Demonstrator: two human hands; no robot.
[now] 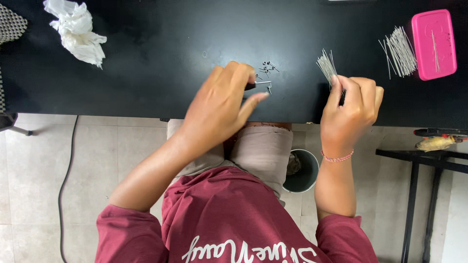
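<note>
Thin silvery wires (326, 65) fan upward from right hand (352, 111).

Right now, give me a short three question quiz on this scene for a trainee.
1. True or false: the pink tray lies at the table's right end.
2. Which hand grips the bundle of thin metal wires: A left hand, B right hand?
3. What white thing lies at the far left of the black table?
Key: 1 true. 2 B. 3 crumpled white tissue.
</note>
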